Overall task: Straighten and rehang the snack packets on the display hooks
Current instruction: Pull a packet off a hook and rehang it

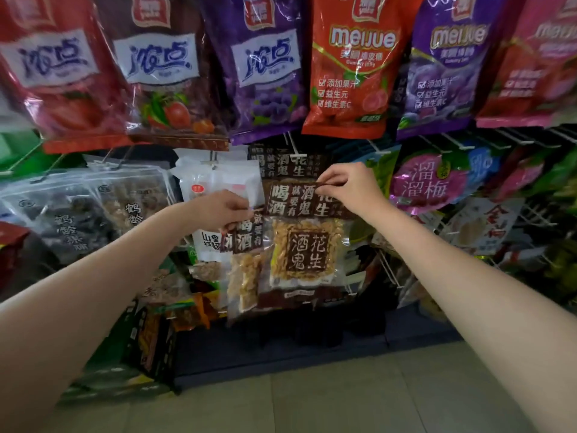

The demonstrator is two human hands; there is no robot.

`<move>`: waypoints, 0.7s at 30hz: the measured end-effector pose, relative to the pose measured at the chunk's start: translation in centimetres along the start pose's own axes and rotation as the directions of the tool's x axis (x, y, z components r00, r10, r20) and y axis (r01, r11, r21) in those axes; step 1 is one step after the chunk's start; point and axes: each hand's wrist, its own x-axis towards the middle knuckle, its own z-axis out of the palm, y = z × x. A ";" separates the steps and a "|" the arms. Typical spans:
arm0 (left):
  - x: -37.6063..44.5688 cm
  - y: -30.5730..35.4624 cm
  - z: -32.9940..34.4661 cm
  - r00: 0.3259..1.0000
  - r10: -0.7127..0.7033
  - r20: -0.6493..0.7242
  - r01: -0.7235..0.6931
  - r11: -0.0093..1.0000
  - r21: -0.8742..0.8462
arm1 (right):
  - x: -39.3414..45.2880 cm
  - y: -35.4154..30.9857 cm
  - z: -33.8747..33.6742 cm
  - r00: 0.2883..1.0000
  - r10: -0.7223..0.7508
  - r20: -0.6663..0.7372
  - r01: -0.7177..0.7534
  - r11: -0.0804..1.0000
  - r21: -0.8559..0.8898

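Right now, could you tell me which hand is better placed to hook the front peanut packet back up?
The right hand: it already pinches the peanut packet at its top edge. The left hand holds another packet lower down.

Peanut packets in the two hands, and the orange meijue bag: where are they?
Right-hand peanut packet (304, 251), head view, clear window.
Left-hand peanut packet (246, 242), head view, dark header.
Orange meijue bag (356, 73), head view, front panel.

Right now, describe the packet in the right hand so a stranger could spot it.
Start at the orange meijue bag in the top row and look straight below it. There the right hand pinches the dark header of a peanut packet. Unlike the narrower packet held by the left hand, it faces front, with a brown square label.
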 end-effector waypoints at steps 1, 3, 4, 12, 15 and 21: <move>0.1 0.2 -0.3 1.000 0.014 -0.004 -0.013 0.993 0.115 | 0.9 0.1 0.2 1.000 0.024 -0.004 -0.024 1.000 -0.010; 0.1 0.6 -0.5 1.000 -0.001 0.031 -0.010 0.937 0.350 | 2.7 0.3 1.1 0.997 0.072 -0.035 -0.073 0.997 -0.025; 0.2 0.6 -0.4 0.999 -0.013 0.046 -0.008 0.900 0.435 | 3.6 0.5 1.7 0.994 0.091 -0.053 -0.093 0.995 -0.038; 0.1 -0.1 -0.7 0.966 -0.143 0.214 -0.008 0.814 0.580 | 6.7 0.1 3.1 0.986 0.090 -0.137 -0.072 0.989 0.127; 0.2 -0.2 -1.6 0.951 -0.151 0.271 -0.019 0.843 0.538 | 7.0 -0.2 3.2 0.993 0.051 -0.104 -0.042 0.995 0.085; 0.5 0.0 -1.4 0.858 -0.348 0.378 0.158 0.878 0.451 | 7.8 -0.2 2.8 0.998 0.031 -0.055 -0.029 0.999 0.033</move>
